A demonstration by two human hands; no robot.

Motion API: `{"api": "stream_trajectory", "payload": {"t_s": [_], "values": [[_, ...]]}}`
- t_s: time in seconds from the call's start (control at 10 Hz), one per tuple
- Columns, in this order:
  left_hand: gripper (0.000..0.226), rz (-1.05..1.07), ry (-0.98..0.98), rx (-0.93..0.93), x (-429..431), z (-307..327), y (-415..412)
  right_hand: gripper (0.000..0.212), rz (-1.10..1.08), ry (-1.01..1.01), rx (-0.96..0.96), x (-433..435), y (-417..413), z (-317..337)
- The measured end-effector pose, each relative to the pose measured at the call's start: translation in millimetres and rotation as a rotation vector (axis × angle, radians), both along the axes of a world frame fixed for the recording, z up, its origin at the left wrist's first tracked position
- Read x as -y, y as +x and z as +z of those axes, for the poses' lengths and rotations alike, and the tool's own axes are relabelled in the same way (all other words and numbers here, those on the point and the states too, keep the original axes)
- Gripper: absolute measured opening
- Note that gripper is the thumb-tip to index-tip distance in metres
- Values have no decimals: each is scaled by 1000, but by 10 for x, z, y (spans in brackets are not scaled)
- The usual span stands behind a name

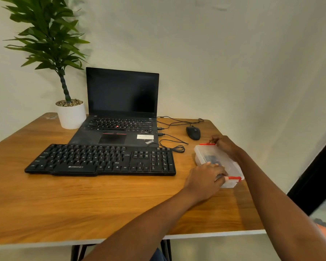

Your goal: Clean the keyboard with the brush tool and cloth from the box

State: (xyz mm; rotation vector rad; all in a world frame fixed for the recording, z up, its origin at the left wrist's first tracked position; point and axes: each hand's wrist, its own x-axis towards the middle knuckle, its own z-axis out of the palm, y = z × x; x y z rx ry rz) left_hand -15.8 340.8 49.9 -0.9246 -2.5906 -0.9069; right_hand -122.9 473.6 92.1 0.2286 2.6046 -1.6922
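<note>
Both hands grip the box (217,157): left hand (205,178) near clip, right hand (224,144) far clip.

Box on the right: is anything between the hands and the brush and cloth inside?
Yes. The box's translucent lid is on. The left hand is at its near red clip, the right hand at the far red clip.

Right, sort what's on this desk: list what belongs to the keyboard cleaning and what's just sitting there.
For the job:
- black keyboard
- clear plastic box with red clips, lid on, dark contents inside
- left hand at the near clip
- right hand at the far clip

Just lying about:
- laptop
- mouse
- potted plant
- cables
</note>
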Motion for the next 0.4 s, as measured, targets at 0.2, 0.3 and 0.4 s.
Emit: {"api": "stream_trajectory", "payload": {"t_s": [0.2, 0.3, 0.4], "values": [[32, -20, -23, 35, -3, 13, -3, 37, -56, 160, -47, -88, -157, -169], [33, -75, -87, 65, 133, 78, 68, 25, -157, 591, -134, 135, -22, -92], [35, 8, 10, -4, 434, 21, 16, 29, -114, 546, -350, 554, 163, -48]]}}
